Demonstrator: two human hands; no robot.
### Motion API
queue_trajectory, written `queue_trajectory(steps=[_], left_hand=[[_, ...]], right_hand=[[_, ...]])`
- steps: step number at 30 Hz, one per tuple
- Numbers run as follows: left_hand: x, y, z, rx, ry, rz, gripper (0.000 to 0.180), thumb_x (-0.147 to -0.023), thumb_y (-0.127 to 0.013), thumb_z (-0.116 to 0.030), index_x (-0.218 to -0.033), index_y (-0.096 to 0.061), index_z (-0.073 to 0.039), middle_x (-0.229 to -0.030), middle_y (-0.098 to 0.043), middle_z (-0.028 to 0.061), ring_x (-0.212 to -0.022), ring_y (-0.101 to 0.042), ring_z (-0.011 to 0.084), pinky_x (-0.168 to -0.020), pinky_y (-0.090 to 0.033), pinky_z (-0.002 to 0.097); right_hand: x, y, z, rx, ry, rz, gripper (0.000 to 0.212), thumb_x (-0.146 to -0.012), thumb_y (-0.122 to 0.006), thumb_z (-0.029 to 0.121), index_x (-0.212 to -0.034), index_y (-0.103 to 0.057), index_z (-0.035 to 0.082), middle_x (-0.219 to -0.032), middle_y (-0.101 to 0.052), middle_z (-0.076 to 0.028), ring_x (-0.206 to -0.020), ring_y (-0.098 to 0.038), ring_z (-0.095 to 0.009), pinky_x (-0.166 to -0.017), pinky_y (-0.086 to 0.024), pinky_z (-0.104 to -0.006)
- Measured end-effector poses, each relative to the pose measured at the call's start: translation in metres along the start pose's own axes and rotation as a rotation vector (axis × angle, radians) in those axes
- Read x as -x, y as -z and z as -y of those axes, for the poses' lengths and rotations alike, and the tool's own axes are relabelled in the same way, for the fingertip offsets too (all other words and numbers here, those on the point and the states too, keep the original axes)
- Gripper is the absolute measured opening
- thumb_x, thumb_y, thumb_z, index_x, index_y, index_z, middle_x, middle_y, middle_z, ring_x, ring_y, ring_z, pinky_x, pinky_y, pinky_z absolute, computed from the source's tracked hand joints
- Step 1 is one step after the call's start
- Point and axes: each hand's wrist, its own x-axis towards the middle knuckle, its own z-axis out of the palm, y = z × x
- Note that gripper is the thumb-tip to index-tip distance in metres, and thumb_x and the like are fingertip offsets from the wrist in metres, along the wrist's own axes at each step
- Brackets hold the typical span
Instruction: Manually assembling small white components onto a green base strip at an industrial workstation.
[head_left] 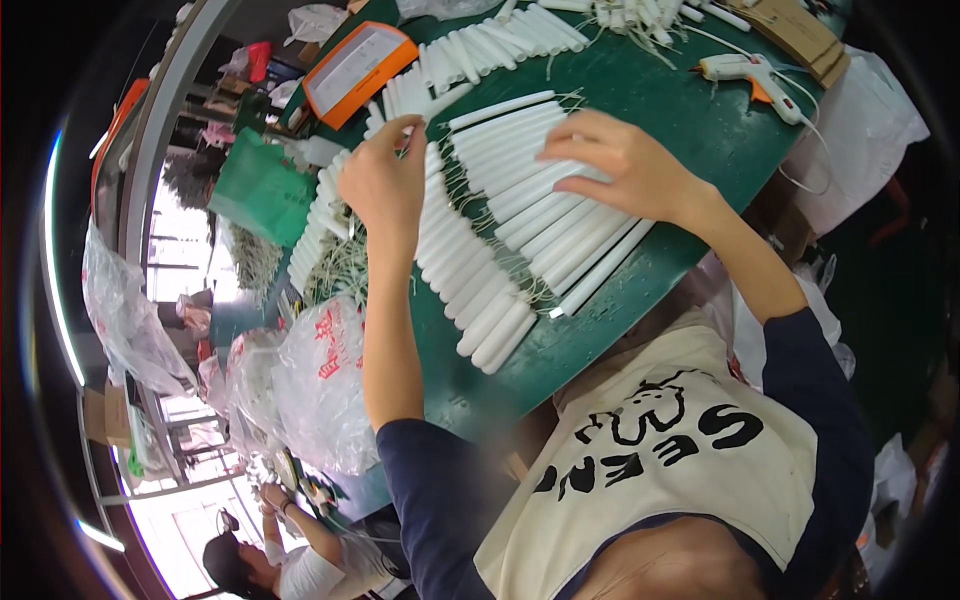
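Note:
A row of slim white tubes lies side by side on the green table, thin pale wires at their left ends. My right hand is over this row, its thumb and fingers apart; whether they touch the tubes I cannot tell. A second row of white tubes runs to the left, between the wires and my left forearm. Above its far end is my left hand, thumb and fingertips drawn together in a pinch. Anything between those fingertips is too small to make out.
More white tubes lie at the back, near an orange-edged box. At the far right rests a white glue gun with its cord. A green bag and clear plastic bags crowd the left. Another person sits lower left.

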Motion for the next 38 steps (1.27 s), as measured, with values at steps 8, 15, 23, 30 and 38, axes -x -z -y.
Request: queue_trajectory(steps=[8,15,23,30,38], left_hand=[[0.065,0.078,-0.028,0.711,0.116,0.264,0.014,-0.076,-0.066,-0.002,-0.089,-0.069,-0.001,-0.083,-0.068,0.0061,-0.075,-0.062,0.0098,-0.07,-0.048,0.0227],[0.076,0.045,0.107,0.242,0.526,0.129,0.023,-0.084,-0.057,-0.022,-0.096,-0.067,-0.006,-0.077,-0.068,0.0086,-0.071,-0.065,0.0171,-0.063,-0.048,0.0291],[0.067,-0.005,0.19,-0.321,0.902,0.381,0.059,-0.07,-0.064,-0.051,-0.094,-0.065,0.003,-0.096,-0.064,0.0203,-0.089,-0.063,0.0336,-0.076,-0.049,0.0405],[0.081,-0.008,0.232,0.273,1.208,0.33,0.056,-0.063,-0.069,-0.045,-0.082,-0.065,0.007,-0.077,-0.066,0.0144,-0.07,-0.064,0.0245,-0.061,-0.05,0.0352],[0.069,0.068,0.187,0.298,0.896,-0.02,0.049,-0.068,-0.068,-0.036,-0.083,-0.065,0.01,-0.069,-0.065,0.0109,-0.061,-0.062,0.0176,-0.061,-0.047,0.0259]], right_hand=[[-0.028,-0.01,0.017,0.16,0.098,-0.05,0.033,-0.074,-0.067,0.008,-0.104,-0.057,0.005,-0.101,-0.058,-0.01,-0.092,-0.055,-0.028,-0.079,-0.045,-0.0356],[-0.03,-0.02,0.031,0.023,-0.08,0.049,0.016,-0.084,-0.056,0.006,-0.099,-0.053,0.001,-0.085,-0.058,-0.013,-0.072,-0.056,-0.03,-0.062,-0.044,-0.0332],[-0.027,-0.014,0.039,-0.002,-0.077,0.121,0.017,-0.085,-0.056,0.008,-0.101,-0.053,0.002,-0.081,-0.058,-0.013,-0.066,-0.055,-0.03,-0.059,-0.043,-0.0341],[-0.019,-0.008,0.037,0.025,-0.074,0.125,0.018,-0.084,-0.056,0.008,-0.101,-0.054,0.001,-0.081,-0.059,-0.013,-0.064,-0.055,-0.029,-0.058,-0.043,-0.0338],[-0.019,-0.002,0.038,-0.023,-0.144,0.094,0.021,-0.085,-0.058,0.012,-0.103,-0.054,0.002,-0.082,-0.06,-0.014,-0.064,-0.058,-0.025,-0.057,-0.044,-0.0327]])
